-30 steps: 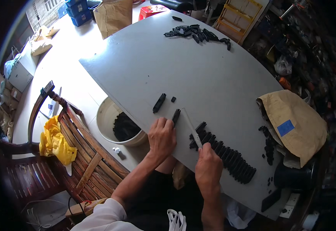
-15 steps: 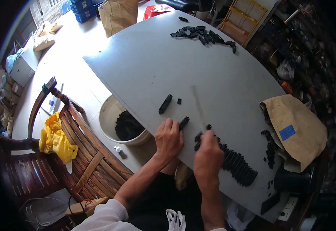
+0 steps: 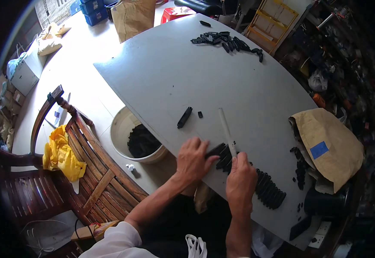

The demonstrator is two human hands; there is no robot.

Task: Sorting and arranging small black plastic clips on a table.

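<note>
My right hand point(image 3: 241, 178) grips a long whitish stick point(image 3: 225, 124), which points away from me over the table. Beside it, my left hand point(image 3: 192, 158) has thumb and fingers apart at the near end of a row of black plastic parts point(image 3: 270, 189). Its thumb and fingertips are next to an elongated black part point(image 3: 216, 149) at the row's left end; whether they touch it I cannot tell. Farther up lie one loose black part point(image 3: 185, 117) and a small black block point(image 3: 200, 115). The right hand covers part of the row.
On the grey-white table point(image 3: 161, 73), a pile of black parts point(image 3: 226, 41) lies at the far end. Small black pieces point(image 3: 299, 170) lie near a brown paper bag point(image 3: 331, 146) on the right. A white bucket point(image 3: 119, 129) holding black parts stands left of the edge, near a wooden chair point(image 3: 106, 172).
My left hand has shifted right and opened, and its black part now lies at the row. My right hand has come down and nearer, and the stick is no longer blurred.
</note>
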